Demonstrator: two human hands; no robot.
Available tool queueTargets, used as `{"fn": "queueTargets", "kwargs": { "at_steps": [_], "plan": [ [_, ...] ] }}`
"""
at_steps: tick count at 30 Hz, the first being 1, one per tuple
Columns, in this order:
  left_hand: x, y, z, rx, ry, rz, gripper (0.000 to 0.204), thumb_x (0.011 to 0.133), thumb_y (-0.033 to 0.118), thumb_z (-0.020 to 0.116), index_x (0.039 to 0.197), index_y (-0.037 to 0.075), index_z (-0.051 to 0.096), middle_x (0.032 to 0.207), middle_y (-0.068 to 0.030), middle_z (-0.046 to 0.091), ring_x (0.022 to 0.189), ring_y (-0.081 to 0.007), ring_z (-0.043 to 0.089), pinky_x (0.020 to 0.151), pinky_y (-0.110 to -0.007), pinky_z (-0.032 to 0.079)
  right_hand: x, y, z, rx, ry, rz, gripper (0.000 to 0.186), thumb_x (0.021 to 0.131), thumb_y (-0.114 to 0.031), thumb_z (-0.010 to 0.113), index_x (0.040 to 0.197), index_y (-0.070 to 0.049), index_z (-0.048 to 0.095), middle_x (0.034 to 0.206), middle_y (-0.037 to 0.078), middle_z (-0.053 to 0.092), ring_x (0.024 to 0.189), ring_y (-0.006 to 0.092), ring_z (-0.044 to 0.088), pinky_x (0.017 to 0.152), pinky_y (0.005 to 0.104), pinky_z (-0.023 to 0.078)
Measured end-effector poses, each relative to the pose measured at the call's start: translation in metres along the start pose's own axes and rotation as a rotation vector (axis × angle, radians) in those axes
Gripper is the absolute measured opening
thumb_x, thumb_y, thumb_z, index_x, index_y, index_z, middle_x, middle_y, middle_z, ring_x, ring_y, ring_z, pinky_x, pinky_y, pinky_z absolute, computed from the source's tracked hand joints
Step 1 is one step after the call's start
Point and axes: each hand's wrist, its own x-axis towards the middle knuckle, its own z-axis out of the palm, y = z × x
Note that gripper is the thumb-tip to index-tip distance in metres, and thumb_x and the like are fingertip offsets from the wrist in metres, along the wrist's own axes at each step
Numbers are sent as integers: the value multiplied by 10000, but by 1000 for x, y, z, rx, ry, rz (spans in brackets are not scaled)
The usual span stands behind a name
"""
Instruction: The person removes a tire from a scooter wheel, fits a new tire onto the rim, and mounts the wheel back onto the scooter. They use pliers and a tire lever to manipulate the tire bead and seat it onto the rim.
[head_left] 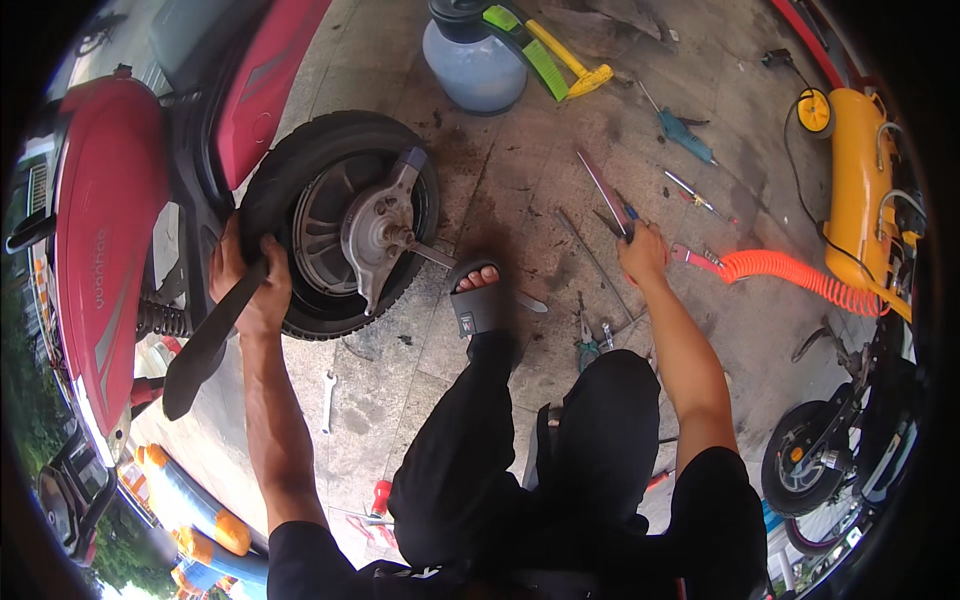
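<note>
A scooter wheel [322,215] with a black tyre [270,190] and a metal hub plate [378,235] lies at the left. At the tyre's near-left edge, my left hand [255,285] is closed, thumb over the sidewall. A flat black strip [212,345], perhaps rubber, runs from this hand toward me. On the right, the fingers of my right hand [643,252] curl round something largely hidden, among hand tools on the floor. A long reddish bar [602,185] and a dark pointed piece [607,224] stick out beside them. A flat metal bar [435,256] extends from the wheel toward my sandalled foot [482,300].
A red scooter [115,210] stands close on the left. An orange coiled hose [790,268] leads to a yellow air tank [860,190]. Pliers [587,335], a wrench [328,402], a teal tool [685,132] and a spray bottle [475,65] are on the floor.
</note>
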Motion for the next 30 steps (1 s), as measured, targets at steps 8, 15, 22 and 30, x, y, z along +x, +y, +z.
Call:
{"fn": "queueTargets", "kwargs": {
  "at_steps": [8,15,22,30],
  "plan": [
    [-2,-1,2,-31,32,-9,480,803,207,677,1222,-20,621,1104,-235,687,1002,-423,664,928,-469,515,-17,5,-46,-52,-1,-139,266,915,-268,605,1076,-78,696,908,182,729,872,367,713,787,515,526],
    [-2,3,4,-1,53,-9,468,788,192,681,1204,-17,628,1104,-230,686,992,-417,664,920,-473,515,-14,-53,-51,890,-26,-28,121,933,-152,669,997,-50,674,740,61,676,651,123,624,576,308,488],
    [0,6,4,7,64,-8,459,780,179,676,1189,-23,631,1081,-231,685,975,-418,662,914,-475,516,-54,-169,-97,1355,-590,-342,283,1023,-95,525,1296,-40,473,765,42,585,613,125,594,536,271,504],
    [-2,5,4,-47,118,-4,439,760,177,692,1155,-7,644,1078,-219,685,978,-414,657,897,-468,519,-136,-253,-62,1351,-930,-191,327,1082,-360,407,1108,-76,567,665,4,511,525,106,500,492,258,458]
  ]
}}
